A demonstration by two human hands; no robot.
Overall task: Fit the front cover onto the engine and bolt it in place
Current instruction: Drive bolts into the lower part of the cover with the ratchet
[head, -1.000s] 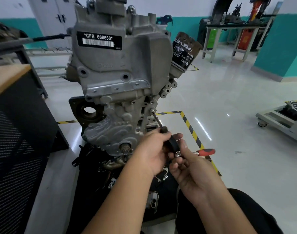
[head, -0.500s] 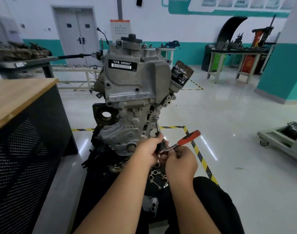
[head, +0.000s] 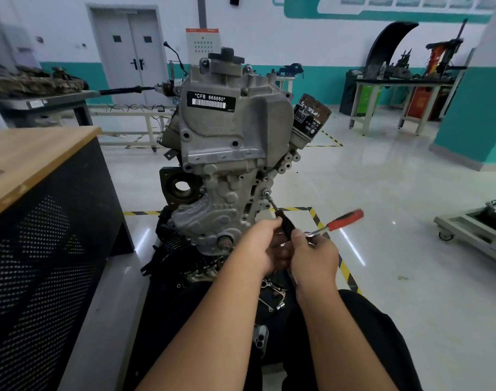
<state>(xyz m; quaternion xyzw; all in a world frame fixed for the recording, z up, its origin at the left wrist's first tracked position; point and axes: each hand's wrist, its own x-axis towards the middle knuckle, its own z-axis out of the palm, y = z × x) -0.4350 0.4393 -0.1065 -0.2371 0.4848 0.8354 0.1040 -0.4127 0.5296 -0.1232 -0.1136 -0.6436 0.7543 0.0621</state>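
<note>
1. The engine (head: 230, 142) stands upright in the middle of the view, with the front cover (head: 213, 215) seated against its lower front face, just beneath the upper housing that carries the "CFB 666660" label (head: 210, 100).
2. A bolt (head: 266, 191) sits at the right edge of the front cover. A thin extension bar (head: 275, 206) runs from this bolt down and to the right into a black handle section (head: 287, 227).
3. The left hand (head: 258, 246) has its fingers curled around the black handle section, gripping it just below the extension bar.
4. The right hand (head: 314, 255) is closed around the head end of a ratchet (head: 337, 222). The ratchet's red grip projects up and to the right, clear of the fingers and blurred.
5. The two hands touch each other just beside the lower right corner of the front cover.
6. An oil filter (head: 310, 117) is mounted on the engine's upper right side.
7. A wooden-topped cabinet (head: 38, 176) stands to the left of the engine.
</note>
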